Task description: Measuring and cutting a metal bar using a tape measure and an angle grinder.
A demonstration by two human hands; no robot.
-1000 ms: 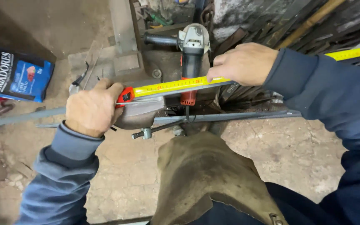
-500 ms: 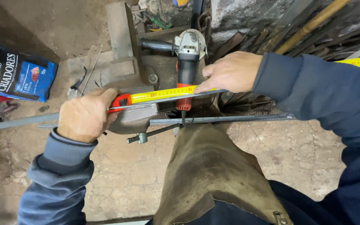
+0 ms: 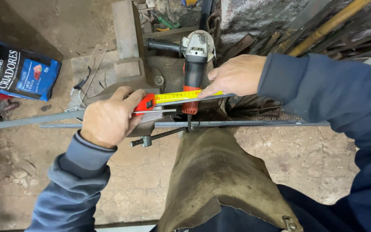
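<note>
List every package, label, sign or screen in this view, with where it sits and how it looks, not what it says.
Bag: on the floor at the far left, beyond the left hand; soft flat sack, black and blue, white lettering, small red picture.
Tape measure: stretched between the left hand and right hand along a metal bar; yellow printed strip, red case.
No signs or screens in view.

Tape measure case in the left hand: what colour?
Red, with a yellow blade; the tape measure case shows in the head view beside the left hand.
</note>
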